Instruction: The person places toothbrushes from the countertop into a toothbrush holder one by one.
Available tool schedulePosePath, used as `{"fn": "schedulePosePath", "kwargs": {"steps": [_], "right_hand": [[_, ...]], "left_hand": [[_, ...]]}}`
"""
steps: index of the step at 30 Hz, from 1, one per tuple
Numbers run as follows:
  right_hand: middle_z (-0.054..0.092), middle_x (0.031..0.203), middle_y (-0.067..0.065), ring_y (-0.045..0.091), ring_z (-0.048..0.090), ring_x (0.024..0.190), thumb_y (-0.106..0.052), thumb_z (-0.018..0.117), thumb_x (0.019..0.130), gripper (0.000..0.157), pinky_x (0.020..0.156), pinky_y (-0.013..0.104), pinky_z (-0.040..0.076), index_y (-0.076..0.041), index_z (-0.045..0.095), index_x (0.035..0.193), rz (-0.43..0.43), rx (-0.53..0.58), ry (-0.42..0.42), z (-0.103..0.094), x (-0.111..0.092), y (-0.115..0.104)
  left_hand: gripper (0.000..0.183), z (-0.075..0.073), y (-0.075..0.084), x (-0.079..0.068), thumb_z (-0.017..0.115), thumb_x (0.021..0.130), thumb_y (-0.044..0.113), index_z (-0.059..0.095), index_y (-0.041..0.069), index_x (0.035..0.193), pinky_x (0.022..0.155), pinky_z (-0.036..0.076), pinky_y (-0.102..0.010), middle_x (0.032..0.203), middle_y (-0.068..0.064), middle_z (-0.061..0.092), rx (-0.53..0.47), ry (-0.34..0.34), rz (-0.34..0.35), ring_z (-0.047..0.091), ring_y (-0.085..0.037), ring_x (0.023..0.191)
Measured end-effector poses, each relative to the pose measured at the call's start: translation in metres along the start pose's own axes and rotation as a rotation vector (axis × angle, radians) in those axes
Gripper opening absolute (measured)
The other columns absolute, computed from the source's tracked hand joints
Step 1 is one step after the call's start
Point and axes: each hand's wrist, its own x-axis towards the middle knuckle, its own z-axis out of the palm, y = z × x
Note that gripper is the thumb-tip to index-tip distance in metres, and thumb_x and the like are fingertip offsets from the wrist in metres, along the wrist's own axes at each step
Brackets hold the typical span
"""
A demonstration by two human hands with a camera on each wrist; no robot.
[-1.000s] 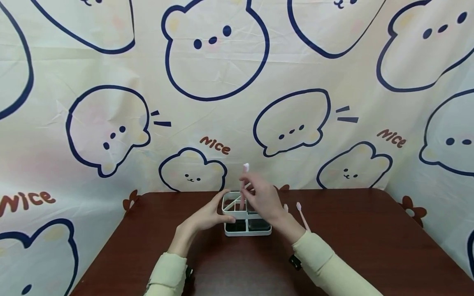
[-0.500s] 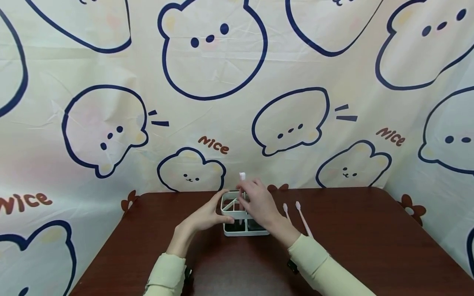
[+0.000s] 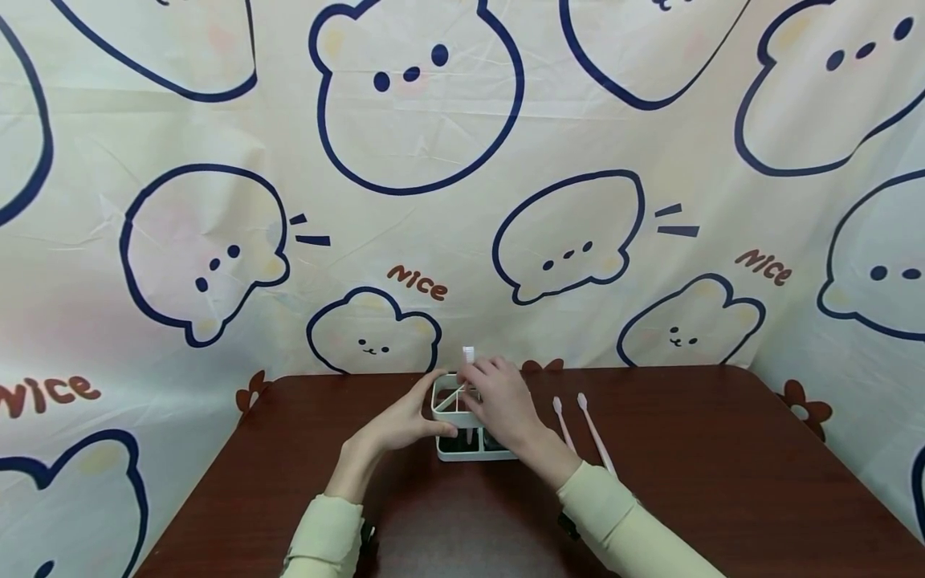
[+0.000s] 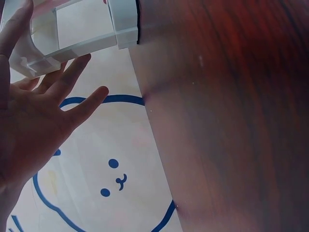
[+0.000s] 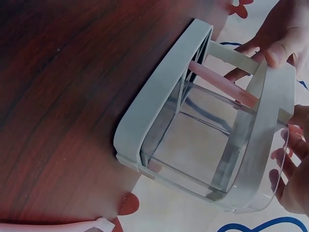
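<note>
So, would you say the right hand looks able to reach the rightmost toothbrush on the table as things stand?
Probably yes, once free: the right hand appears to hold another toothbrush in the holder. The rightmost toothbrush lies near the right sleeve, with nothing visible covering its upper part.

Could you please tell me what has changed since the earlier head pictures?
The upright toothbrush has moved down, its handle now reaching the lower level of the holder; the right hand came down with it. The left hand stays gripping the holder, and two other toothbrushes remain on the table.
</note>
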Motion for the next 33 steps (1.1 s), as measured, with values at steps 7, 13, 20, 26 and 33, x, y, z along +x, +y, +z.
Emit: {"fn": "schedulePosePath", "kwargs": {"steps": [7,13,20,26,33], "right_hand": [[0.071,0.105,-0.001,0.021,0.062,0.096,-0.024,0.082,0.082,0.017,0.088,0.043,0.053,-0.022,0.073,0.097,0.014,0.017,-0.023,-0.002,-0.001,-0.003],[0.07,0.105,-0.002,0.021,0.063,0.095,-0.025,0.08,0.084,0.017,0.089,0.045,0.053,-0.022,0.074,0.099,0.019,0.022,-0.023,-0.004,-0.005,-0.003],[0.068,0.095,-0.002,0.021,0.063,0.089,-0.027,0.083,0.082,0.021,0.08,0.044,0.052,-0.022,0.075,0.1,0.004,0.026,0.018,-0.011,-0.013,0.001],[0.068,0.097,-0.003,0.02,0.061,0.094,-0.027,0.082,0.082,0.019,0.082,0.044,0.051,-0.022,0.075,0.099,0.049,0.072,0.026,-0.016,-0.019,0.01],[0.068,0.098,-0.003,0.019,0.059,0.094,-0.02,0.08,0.084,0.017,0.085,0.039,0.051,-0.018,0.074,0.1,0.095,0.188,-0.002,-0.024,-0.024,0.02]], "left_hand": [[0.09,0.001,-0.001,0.0,0.081,0.083,0.031,0.026,0.025,0.154,0.11,0.036,-0.059,0.149,-0.01,0.041,0.005,0.006,-0.004,0.049,-0.026,0.125],[0.089,0.001,-0.002,0.0,0.081,0.083,0.029,0.027,0.025,0.153,0.111,0.034,-0.06,0.148,-0.008,0.041,-0.001,0.005,0.012,0.049,-0.025,0.125],[0.085,0.001,-0.001,-0.001,0.08,0.084,0.021,0.028,0.025,0.151,0.111,0.034,-0.06,0.14,-0.007,0.047,0.0,0.0,0.025,0.052,-0.028,0.122],[0.089,0.003,0.0,-0.002,0.08,0.084,0.029,0.024,0.022,0.154,0.112,0.031,-0.062,0.147,-0.009,0.04,0.027,0.012,0.009,0.045,-0.03,0.129],[0.093,0.005,0.002,-0.002,0.08,0.083,0.032,0.022,0.022,0.156,0.115,0.026,-0.064,0.158,-0.009,0.028,0.057,0.04,-0.024,0.035,-0.03,0.14]]}}
